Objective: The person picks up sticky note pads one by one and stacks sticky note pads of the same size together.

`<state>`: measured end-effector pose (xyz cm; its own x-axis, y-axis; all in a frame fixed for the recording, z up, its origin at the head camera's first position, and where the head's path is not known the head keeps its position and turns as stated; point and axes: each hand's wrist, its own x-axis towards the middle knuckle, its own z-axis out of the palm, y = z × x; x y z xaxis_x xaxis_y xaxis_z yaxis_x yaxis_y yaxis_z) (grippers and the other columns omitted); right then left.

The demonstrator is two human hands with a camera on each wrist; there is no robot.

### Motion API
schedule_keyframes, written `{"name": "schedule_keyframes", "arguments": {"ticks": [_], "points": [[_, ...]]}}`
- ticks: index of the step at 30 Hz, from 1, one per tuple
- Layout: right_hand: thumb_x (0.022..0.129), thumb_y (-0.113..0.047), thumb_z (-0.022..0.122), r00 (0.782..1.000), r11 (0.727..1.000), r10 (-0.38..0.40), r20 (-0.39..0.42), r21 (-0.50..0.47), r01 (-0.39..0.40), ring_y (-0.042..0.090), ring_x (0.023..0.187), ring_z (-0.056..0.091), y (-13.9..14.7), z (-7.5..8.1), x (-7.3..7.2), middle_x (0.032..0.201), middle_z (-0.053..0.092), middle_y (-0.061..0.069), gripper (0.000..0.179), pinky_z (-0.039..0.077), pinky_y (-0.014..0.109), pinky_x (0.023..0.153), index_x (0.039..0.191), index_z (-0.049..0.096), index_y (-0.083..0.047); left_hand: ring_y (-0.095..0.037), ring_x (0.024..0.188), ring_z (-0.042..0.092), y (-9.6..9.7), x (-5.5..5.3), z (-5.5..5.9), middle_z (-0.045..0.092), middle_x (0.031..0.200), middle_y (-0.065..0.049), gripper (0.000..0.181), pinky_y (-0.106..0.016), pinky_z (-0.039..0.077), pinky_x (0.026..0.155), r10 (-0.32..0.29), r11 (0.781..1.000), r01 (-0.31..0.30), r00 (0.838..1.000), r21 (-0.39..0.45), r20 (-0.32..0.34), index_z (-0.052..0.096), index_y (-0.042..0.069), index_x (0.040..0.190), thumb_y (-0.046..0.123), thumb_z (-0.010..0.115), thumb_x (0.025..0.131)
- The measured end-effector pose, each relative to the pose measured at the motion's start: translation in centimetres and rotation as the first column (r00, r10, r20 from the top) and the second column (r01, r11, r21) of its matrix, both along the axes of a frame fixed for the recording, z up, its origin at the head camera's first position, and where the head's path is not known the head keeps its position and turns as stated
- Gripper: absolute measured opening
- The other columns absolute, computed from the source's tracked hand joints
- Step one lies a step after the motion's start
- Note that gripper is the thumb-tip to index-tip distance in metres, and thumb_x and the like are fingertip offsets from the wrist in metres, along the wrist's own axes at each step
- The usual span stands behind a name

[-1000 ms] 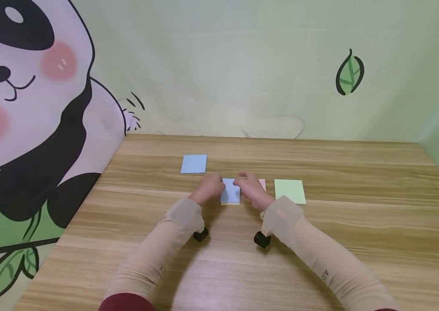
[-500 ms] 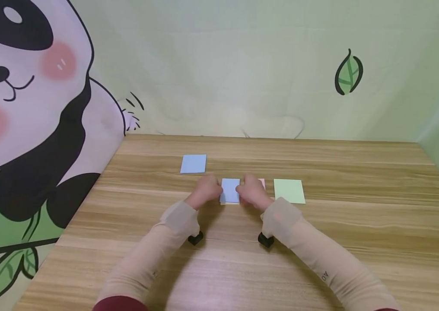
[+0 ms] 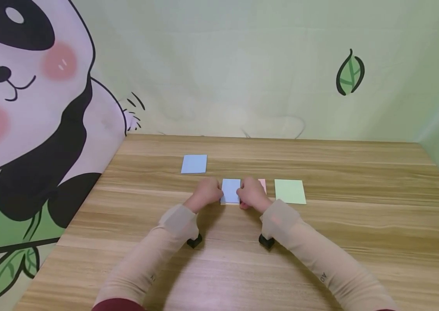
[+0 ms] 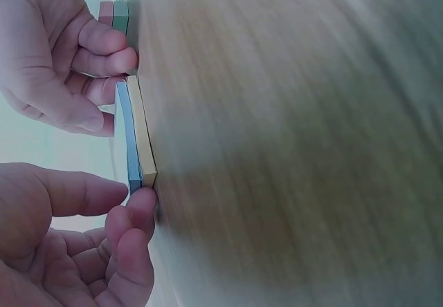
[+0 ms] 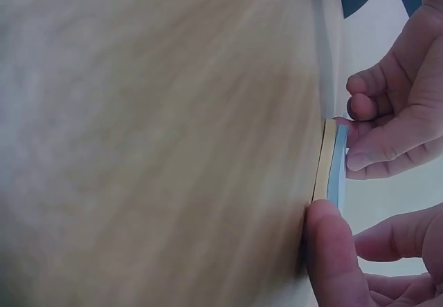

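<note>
A blue sticky note pad (image 3: 231,190) lies on a yellow sticky note pad (image 4: 144,137), their edges nearly aligned, between my two hands on the table. My left hand (image 3: 205,193) pinches the left side of this stack, thumb by the blue pad and curled fingers low at the yellow one. Across from it, my right hand (image 3: 253,192) pinches the right side with thumb and finger. In the right wrist view a fingertip (image 5: 324,227) presses at the yellow pad's end. A pink sticky note pad (image 3: 262,185) is partly hidden behind my right hand.
A light green sticky note pad (image 3: 290,191) lies to the right. Another blue pad (image 3: 194,164) lies farther back on the left. The wooden table (image 3: 320,259) meets a printed cloth backdrop (image 3: 243,77) at its rear edge.
My right hand's raised fingers have come down and curled at the stack's right side. My left hand has shifted slightly nearer me. The other pads have not moved.
</note>
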<state>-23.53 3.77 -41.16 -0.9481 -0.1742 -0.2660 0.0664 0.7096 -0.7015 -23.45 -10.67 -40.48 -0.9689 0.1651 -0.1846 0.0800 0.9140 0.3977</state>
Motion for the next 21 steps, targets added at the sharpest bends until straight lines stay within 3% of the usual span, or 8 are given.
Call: {"name": "schedule_keyframes", "arguments": {"ticks": [5, 12, 17, 21], "points": [[0.085, -0.009, 0.048, 1.000, 1.000, -0.011, 0.014, -0.008, 0.011, 0.010, 0.036, 0.051, -0.03, -0.05, -0.06, 0.049, 0.051, 0.004, 0.023, 0.045, 0.020, 0.040, 0.063, 0.048, -0.004, -0.011, 0.043, 0.035, 0.07, 0.25, 0.17, 0.039, 0.046, 0.004, 0.023, -0.020, 0.026, 0.040, 0.001, 1.000, -0.001, 1.000, 0.015, 0.025, 0.051, 0.009, 0.052, 0.006, 0.054, 0.074], [0.085, -0.009, 0.048, 0.999, 1.000, -0.022, 0.028, -0.010, 0.022, 0.010, 0.036, 0.051, 0.00, -0.16, -0.24, 0.048, 0.052, 0.005, 0.024, 0.044, 0.020, 0.040, 0.061, 0.049, -0.003, -0.011, 0.045, 0.037, 0.04, 0.27, 0.05, 0.040, 0.047, 0.004, 0.016, -0.020, 0.027, 0.041, -0.028, 1.000, 0.028, 0.999, 0.005, -0.019, 0.059, 0.005, 0.057, 0.006, 0.055, 0.072], [0.085, -0.010, 0.049, 0.999, 1.000, -0.005, 0.031, 0.001, 0.005, 0.011, 0.038, 0.053, 0.06, 0.06, -0.23, 0.049, 0.053, 0.005, 0.025, 0.045, 0.020, 0.041, 0.062, 0.051, -0.003, -0.010, 0.043, 0.034, -0.03, 0.39, 0.30, 0.037, 0.045, 0.005, 0.025, -0.020, 0.025, 0.040, -0.036, 0.999, 0.036, 0.999, -0.008, -0.007, 0.050, 0.009, 0.049, 0.007, 0.054, 0.073], [0.083, -0.010, 0.048, 0.993, 0.992, 0.071, -0.098, 0.114, -0.059, 0.009, 0.038, 0.047, 0.25, 0.72, -0.31, 0.045, 0.047, 0.000, 0.029, 0.038, 0.019, 0.040, 0.054, 0.047, -0.009, -0.009, 0.040, 0.028, -0.02, 0.66, 0.94, 0.029, 0.043, 0.005, 0.037, -0.020, 0.022, 0.039, -0.040, 0.998, 0.039, 0.999, -0.058, -0.017, 0.035, 0.013, 0.045, 0.007, 0.052, 0.078]]}}
